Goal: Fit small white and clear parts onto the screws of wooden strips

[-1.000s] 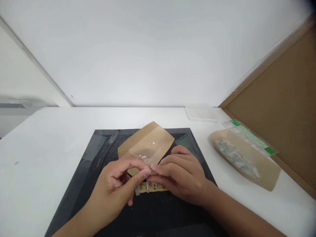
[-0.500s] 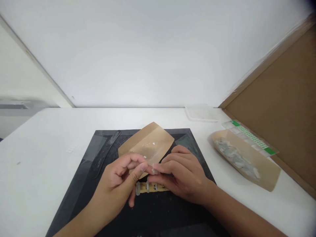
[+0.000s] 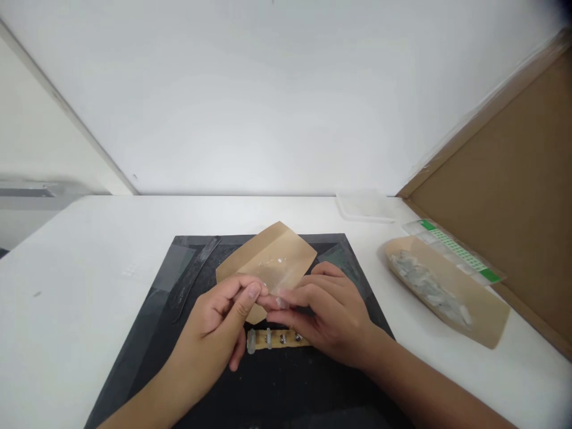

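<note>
My left hand (image 3: 223,325) is closed, thumb and index finger pinched together; what lies between them, if anything, is too small to make out. Close against it, my right hand (image 3: 328,313) is curled, its thumb and index finger closed around a small translucent piece (image 3: 281,302) that looks like a false nail tip. Just below the fingers lies a yellowish strip (image 3: 276,339) with dark round mounts, partly covered by my right hand. Translucent nail tips (image 3: 251,341) sit across its left part. Behind my hands, a tan paper tray (image 3: 263,247) holds small white flecks.
A black mat (image 3: 286,387) lies under the work, with a dark nail file (image 3: 195,280) at its left. On the right, another paper tray (image 3: 485,316) holds many translucent nail tips, beside a green-and-white labelled clear case (image 3: 460,250). A clear plastic lid (image 3: 364,205) lies behind.
Both hands stay almost in place, fingertips together. My left fingers have shifted slightly, and a little more of the strip shows. The view has moved very slightly.
</note>
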`<act>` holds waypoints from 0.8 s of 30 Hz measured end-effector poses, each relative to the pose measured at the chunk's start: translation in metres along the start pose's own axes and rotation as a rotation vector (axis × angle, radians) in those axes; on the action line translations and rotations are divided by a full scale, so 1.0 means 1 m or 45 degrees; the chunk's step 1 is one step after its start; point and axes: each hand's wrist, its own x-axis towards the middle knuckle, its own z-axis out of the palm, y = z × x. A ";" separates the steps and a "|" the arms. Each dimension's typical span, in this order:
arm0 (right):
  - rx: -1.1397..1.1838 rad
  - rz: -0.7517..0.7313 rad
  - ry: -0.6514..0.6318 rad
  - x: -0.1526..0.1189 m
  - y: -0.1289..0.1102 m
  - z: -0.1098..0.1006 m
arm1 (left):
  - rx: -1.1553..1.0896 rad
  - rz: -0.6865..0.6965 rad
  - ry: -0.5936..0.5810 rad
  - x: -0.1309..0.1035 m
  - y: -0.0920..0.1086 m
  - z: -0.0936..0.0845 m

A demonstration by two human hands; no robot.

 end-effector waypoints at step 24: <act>-0.020 0.071 -0.034 0.004 -0.003 -0.001 | -0.306 0.074 -0.026 0.004 0.002 0.009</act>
